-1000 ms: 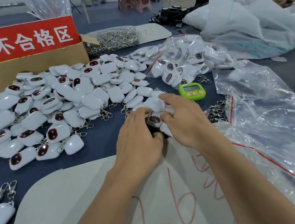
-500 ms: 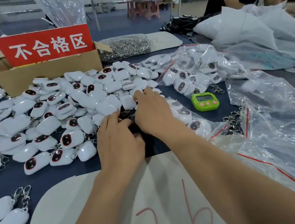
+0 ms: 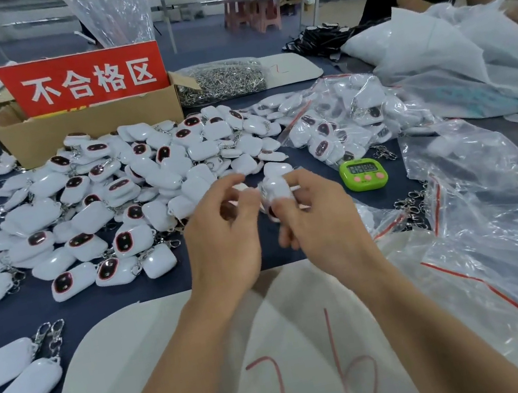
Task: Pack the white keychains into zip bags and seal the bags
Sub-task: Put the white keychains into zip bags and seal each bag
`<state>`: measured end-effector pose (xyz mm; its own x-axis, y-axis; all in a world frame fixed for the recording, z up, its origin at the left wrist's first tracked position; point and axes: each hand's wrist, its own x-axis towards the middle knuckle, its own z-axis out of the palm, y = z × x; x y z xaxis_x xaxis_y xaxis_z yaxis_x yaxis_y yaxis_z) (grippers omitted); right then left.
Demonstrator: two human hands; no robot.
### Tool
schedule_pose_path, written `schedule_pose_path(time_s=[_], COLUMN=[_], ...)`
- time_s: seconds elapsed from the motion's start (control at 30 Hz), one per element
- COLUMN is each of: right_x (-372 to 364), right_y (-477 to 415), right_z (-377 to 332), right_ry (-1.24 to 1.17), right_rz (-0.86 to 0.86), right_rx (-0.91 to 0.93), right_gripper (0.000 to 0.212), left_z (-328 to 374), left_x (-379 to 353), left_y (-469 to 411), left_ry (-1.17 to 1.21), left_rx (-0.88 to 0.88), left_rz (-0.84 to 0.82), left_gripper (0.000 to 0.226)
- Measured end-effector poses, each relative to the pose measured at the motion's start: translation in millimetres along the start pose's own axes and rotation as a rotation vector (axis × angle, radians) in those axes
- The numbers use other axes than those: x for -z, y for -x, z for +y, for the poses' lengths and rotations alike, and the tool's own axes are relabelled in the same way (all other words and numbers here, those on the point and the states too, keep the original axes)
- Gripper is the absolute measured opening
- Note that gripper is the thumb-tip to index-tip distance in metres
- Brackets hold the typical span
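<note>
White keychains (image 3: pixel 97 207), where are they seen?
A heap is spread over the blue table (image 3: pixel 12 319), left of the hands, in front of the cardboard box (image 3: pixel 92 125).
And the left hand (image 3: pixel 223 237)?
Its fingers are curled; whether anything is pinched cannot be told through the blur.
The right hand (image 3: pixel 318 224)?
One keychain (image 3: pixel 278 187) is gripped in its fingertips. Clear zip bags (image 3: pixel 496 216) are piled at the right.
</note>
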<state>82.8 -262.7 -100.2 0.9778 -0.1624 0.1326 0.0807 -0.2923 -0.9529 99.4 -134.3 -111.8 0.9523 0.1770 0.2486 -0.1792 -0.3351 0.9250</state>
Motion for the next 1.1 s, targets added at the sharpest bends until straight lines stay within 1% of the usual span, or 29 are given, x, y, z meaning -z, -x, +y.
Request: schedule_pose_path(time_s=[0.03,0.1,0.17,0.2,0.27,0.33,0.37,0.4,0.43,0.47,0.53,0.6,0.63,0.7,0.77,0.83,0.87,0.97,1.1], right_x=[4.5,11.9,16.3,17.2,17.1,16.8,16.1,14.7,12.3,9.5,4.9,5.0,7.4,12.1,15.5,17.5,18.5,19.7,16.7], right_y=[6.8,13.2,10.4,7.8,4.1,1.6,0.9,0.5,0.6,0.4,0.0,-0.4,-1.6,-3.3,-2.1,-1.1,-0.8,0.6,1.6], right_z=[5.1,13.5,16.9,17.5,16.1,15.8,16.3,17.3,18.2,19.8,22.2,22.2,22.1,21.0,20.0,20.5,20.6,17.2,16.2], right_ry=[0.05,0.133,0.137,0.098,-0.057,-0.236,-0.297,-0.313,-0.286,-0.225,-0.11,-0.125,-0.167,-0.226,-0.262,-0.333,-0.37,-0.459,-0.476], right_rz=[0.023,0.139,0.205,0.211,0.201,0.196,0.176,0.142,0.104,0.069,0.02,0.014,0.01,-0.036,-0.104,-0.143,-0.155,-0.192,-0.208], right_rx=[0.028,0.094,0.123,0.123,0.118,0.104,0.082,0.053,0.025,0.004,-0.009,-0.039,-0.075,-0.128,-0.152,-0.173,-0.186,-0.226,-0.247], right_gripper=[0.014,0.027,0.028,0.027,0.025,0.02,0.016,0.011,0.011,0.019,0.028,0.032,0.033,0.023,0.014,0.012,0.014,0.023,0.026], left_z=[0.6,-0.2,-4.6,-6.4,-7.2,-4.1,-1.9,0.0,1.0,0.2,-3.0,-2.8,-2.0,-0.5,-0.3,-0.4,0.4,1.5,4.0], left_x=[-1.7,-6.1,-8.6,-9.0,-9.0,-9.5,-10.6,-12.2,-14.0,-15.5,-16.5,-14.5,-13.3,-12.4,-12.3,-12.5,-12.0,-10.5,-10.5], left_y=[2.7,8.1,9.1,7.7,5.0,3.7,4.8,6.7,8.6,9.5,10.6,13.2,13.6,13.2,12.3,10.9,10.1,9.1,8.2], left_ry=[0.032,-0.048,-0.107,-0.102,-0.068,0.034,0.123,0.207,0.253,0.235,0.06,-0.126,-0.156,-0.086,0.002,0.068,0.111,0.202,0.259], left_rx=[-0.024,-0.125,-0.175,-0.159,-0.11,-0.011,0.057,0.12,0.163,0.166,0.086,-0.021,-0.039,-0.023,-0.008,-0.007,-0.003,-0.024,-0.015], left_rz=[-0.071,-0.168,-0.17,-0.163,-0.156,-0.159,-0.176,-0.183,-0.171,-0.141,-0.082,-0.024,0.014,0.056,-0.015,-0.09,-0.105,-0.156,-0.204], left_gripper=[0.024,0.014,0.015,0.02,0.029,0.031,0.031,0.032,0.031,0.028,0.028,0.027,0.024,0.015,0.017,0.016,0.017,0.031,0.032])
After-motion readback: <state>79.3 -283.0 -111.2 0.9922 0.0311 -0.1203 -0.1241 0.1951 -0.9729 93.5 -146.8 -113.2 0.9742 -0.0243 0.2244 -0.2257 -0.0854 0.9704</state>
